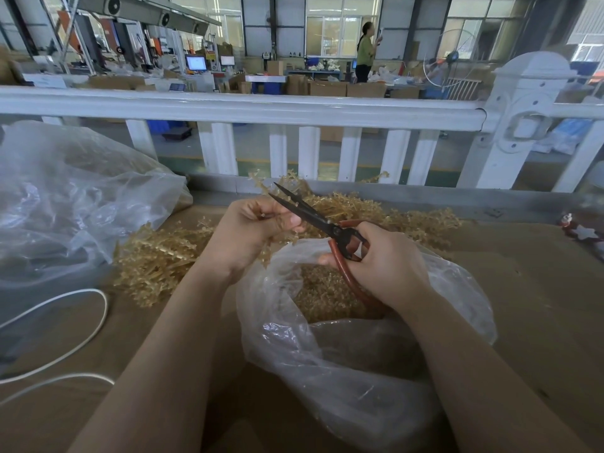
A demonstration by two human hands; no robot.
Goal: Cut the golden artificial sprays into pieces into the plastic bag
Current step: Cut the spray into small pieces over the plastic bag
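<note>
My left hand (251, 230) grips a golden artificial spray (287, 186) above the open clear plastic bag (327, 348). My right hand (382, 266) holds red-handled scissors (327, 223) by the loops; their dark blades are parted and point up-left, just beyond my left fingers, with the spray's stems between them. Cut golden pieces (323, 292) lie inside the bag. A pile of whole golden sprays (157, 259) lies on the table to the left, and more sprays (415, 220) lie behind my hands.
A large crumpled clear bag (72, 197) fills the table's left side. A white cable (81, 322) loops at the lower left. A white railing (248, 109) runs along the table's far edge. A small red and white ornament (581, 230) lies at the right.
</note>
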